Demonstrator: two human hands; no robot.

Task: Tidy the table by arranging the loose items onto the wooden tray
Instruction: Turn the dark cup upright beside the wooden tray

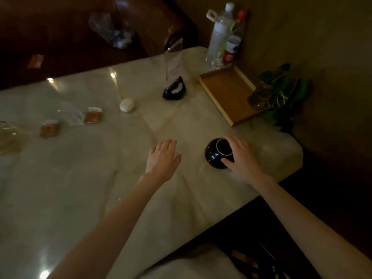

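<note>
A black bowl (213, 155) lies upside down near the table's right edge, its pale foot ring facing up. My right hand (242, 158) wraps around the bowl from the right, fingers over its top and thumb on the near side. My left hand (163, 158) hovers flat and empty over the table, left of the bowl. The wooden tray (213, 91) lies at the far right, with a glass vase of green leaves (259, 95) at its right edge. Two orange sachets (93, 115) (49, 127), a white round object (127, 105) and a black sign holder (174, 89) stand loose on the marble table (100, 178).
Two clear bottles (225, 37) stand at the far corner behind the tray. A crumpled clear wrapper (12, 135) lies at the left edge. A dark leather seat (60, 33) with a plastic bag and another sachet is beyond the table. A wall is on the right.
</note>
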